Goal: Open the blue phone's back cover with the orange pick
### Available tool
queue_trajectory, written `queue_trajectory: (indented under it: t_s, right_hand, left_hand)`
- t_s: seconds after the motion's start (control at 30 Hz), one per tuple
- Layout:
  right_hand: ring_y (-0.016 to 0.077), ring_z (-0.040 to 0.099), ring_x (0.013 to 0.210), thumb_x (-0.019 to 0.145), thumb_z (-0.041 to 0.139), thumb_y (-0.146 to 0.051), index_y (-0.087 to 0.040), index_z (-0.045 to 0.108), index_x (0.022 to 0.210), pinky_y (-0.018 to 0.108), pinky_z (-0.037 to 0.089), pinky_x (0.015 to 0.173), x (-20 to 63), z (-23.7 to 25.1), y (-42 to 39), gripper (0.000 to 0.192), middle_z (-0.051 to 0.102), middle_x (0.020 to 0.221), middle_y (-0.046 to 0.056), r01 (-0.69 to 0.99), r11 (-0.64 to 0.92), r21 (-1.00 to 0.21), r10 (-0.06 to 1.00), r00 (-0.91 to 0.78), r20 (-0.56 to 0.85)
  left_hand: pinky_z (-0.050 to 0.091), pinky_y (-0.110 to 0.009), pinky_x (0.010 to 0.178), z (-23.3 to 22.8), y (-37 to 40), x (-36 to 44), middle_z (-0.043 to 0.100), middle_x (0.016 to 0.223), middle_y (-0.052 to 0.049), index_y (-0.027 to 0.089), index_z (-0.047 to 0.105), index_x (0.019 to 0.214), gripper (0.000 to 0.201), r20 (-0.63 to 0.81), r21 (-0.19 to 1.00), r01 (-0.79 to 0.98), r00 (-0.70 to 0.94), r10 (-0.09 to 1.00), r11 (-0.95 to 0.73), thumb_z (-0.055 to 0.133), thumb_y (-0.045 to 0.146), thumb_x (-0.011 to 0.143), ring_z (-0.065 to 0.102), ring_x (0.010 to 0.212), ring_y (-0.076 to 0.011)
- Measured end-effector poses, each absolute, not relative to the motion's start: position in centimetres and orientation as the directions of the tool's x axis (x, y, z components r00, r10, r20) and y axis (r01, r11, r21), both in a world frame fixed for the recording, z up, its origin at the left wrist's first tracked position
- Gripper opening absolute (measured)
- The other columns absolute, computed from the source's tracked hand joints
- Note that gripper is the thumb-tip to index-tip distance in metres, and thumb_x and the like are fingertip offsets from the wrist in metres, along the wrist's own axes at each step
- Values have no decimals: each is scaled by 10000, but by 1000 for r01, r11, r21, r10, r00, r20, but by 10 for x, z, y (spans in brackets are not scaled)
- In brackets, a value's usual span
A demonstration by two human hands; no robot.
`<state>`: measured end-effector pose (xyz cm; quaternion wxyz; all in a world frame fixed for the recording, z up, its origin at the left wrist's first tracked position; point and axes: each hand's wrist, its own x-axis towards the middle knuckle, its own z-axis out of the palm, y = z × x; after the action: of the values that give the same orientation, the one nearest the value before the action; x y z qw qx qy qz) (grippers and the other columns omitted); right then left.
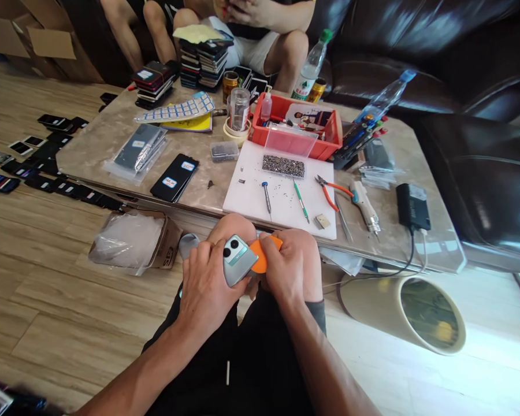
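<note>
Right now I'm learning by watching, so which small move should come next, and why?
I'd probably ease the orange piece along the edge of the phone: the left grip holds the phone, and the right grip pinches the orange piece against or very near that edge; whether it's wedged in isn't clear.

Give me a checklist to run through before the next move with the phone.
1. Phone gripped by the left hand: ok.
2. Orange disc pinched in the right hand, against the phone's edge: ok.
3. Disc slipped into a seam: cannot tell.
4. Phone resting on the table: not ok, it is held over the lap.
5. Clear box of small metal parts closed: not ok, its lid stands open.
6. Blue-capped screwdriver lying on the white pad: ok.
</note>
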<state>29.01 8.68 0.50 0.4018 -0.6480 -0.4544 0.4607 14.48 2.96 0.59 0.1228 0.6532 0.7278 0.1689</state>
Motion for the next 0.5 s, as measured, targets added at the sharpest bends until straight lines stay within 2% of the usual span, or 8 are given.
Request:
queue_trajectory:
  t_s: [0.1, 0.2, 0.37, 0.5]
  right_hand:
    - [164, 504, 549, 921, 650, -518, -252, 530, 662, 297, 358, 530, 296, 14, 104, 390, 570, 547, -29, 357, -267, -895, 963, 61, -263]
    - [169, 530, 585, 886, 667, -478, -235, 584, 637, 301, 396, 553, 298, 18, 119, 358, 612, 592, -7, 418, -254, -872, 955, -36, -295]
    - [163, 509, 544, 813, 730, -471, -240, 599, 601, 299, 391, 512, 294, 18, 134, 339, 609, 567, -5, 350, -300, -887, 928, -107, -356]
    - [182, 556, 566, 810, 751, -505, -247, 630, 607, 303, 412, 524, 298, 27, 129, 350, 650, 585, 4, 343, -299, -890, 937, -72, -342]
  left_hand:
    - [557, -543, 915, 3, 29, 142, 639, 1198, -148, 151, 610, 1452, 698, 49, 400, 915, -84, 995, 58, 870, 362, 840, 612, 1086, -380]
    - [560, -541, 917, 2, 30, 139, 637, 1193, -151, 136, 610, 1446, 723, 43, 394, 918, -76, 996, 53, 889, 369, 821, 610, 1071, -376]
    - [562, -540, 914, 2, 32, 136, 630, 1178, -142, 140, 622, 1419, 709, 33, 392, 917, -91, 995, 71, 892, 400, 817, 610, 1083, -380]
    - [562, -552, 935, 4, 31, 135, 625, 1208, -140, 156, 620, 1454, 726, 21, 413, 908, -82, 996, 66, 882, 431, 835, 597, 1086, -377]
